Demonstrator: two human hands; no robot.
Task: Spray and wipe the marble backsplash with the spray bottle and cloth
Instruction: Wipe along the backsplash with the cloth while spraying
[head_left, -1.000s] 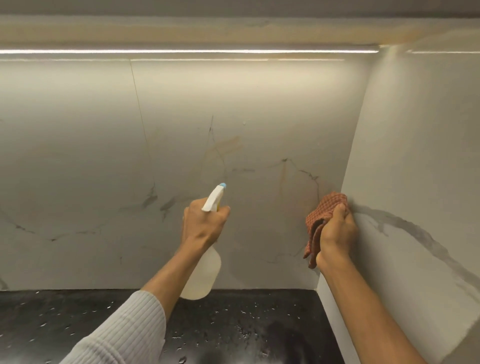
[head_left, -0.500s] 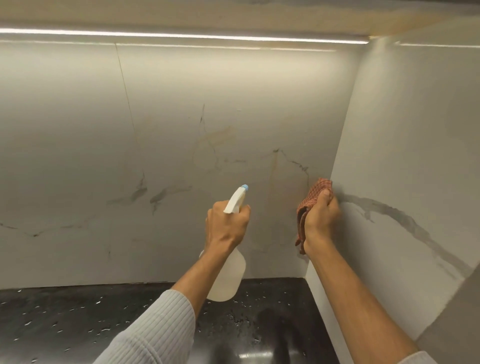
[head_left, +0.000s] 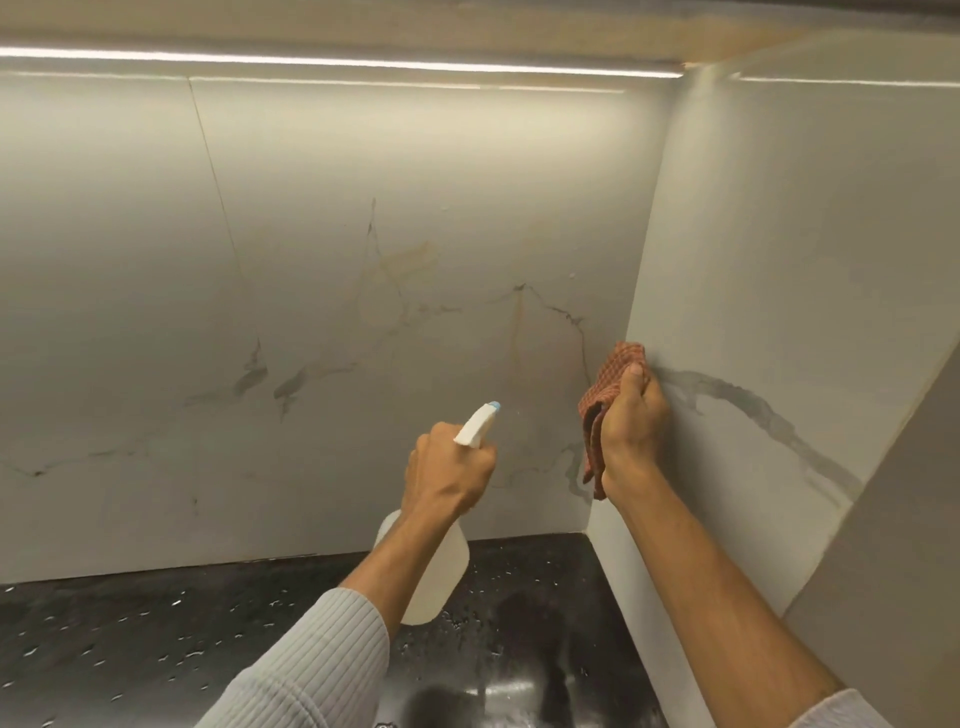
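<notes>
Comparing with the frame before, the spray bottle (head_left: 441, 571) was seen nearer the corner, gripped at its neck by the left hand (head_left: 452, 467), nozzle aimed at the marble backsplash (head_left: 311, 260). The cloth (head_left: 608, 384) was held bunched in the right hand (head_left: 631, 431) against the side wall (head_left: 779, 260). The bottle's trigger was hidden by that left hand; the left sleeve (head_left: 311, 665) was cut off at the frame's edge.

Glossy veined marble backsplash (head_left: 363, 234); woven checked cloth (head_left: 605, 395).

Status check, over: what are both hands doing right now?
Left hand grips spray bottle, aimed at backsplash. Right hand holds cloth at the corner. Nothing blocking.
</notes>
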